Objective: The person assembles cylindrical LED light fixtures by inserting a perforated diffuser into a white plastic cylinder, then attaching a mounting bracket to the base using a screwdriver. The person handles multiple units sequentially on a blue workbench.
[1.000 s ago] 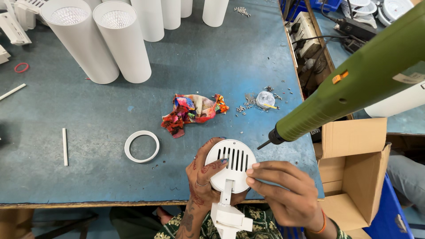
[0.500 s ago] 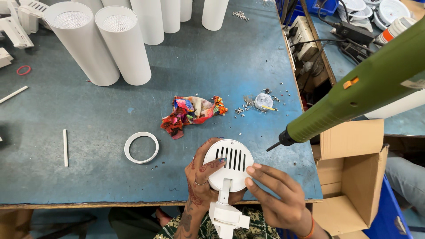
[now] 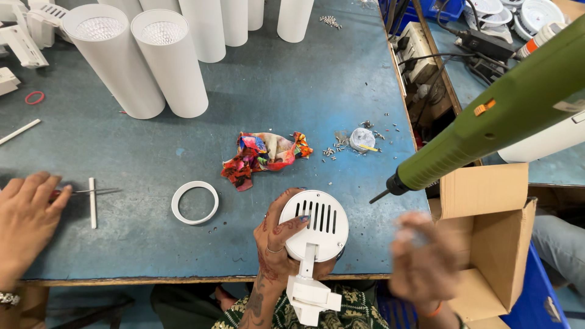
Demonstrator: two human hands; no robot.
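My left hand point(image 3: 277, 244) grips a round white vented lamp head point(image 3: 317, 225) with a white bracket point(image 3: 312, 293) hanging below it, at the table's near edge. Blurred with motion, my right hand point(image 3: 423, 262) is off the lamp, to its right, in front of a cardboard box point(image 3: 487, 237); I cannot tell what it holds. A green electric screwdriver point(image 3: 487, 131) hangs above right, its bit pointing down-left toward the lamp head.
On the blue table point(image 3: 274, 85): several tall white cylinders point(image 3: 167, 61), a white ring point(image 3: 195, 202), a coloured rag point(image 3: 265, 155), a small screw pile with a cup point(image 3: 362, 139), a white rod point(image 3: 92, 202). Another person's hand point(image 3: 27, 219) rests at the left edge.
My right hand has let go of the lamp head and moved right. Another person's hand has come in at the left edge. The screwdriver has risen slightly.
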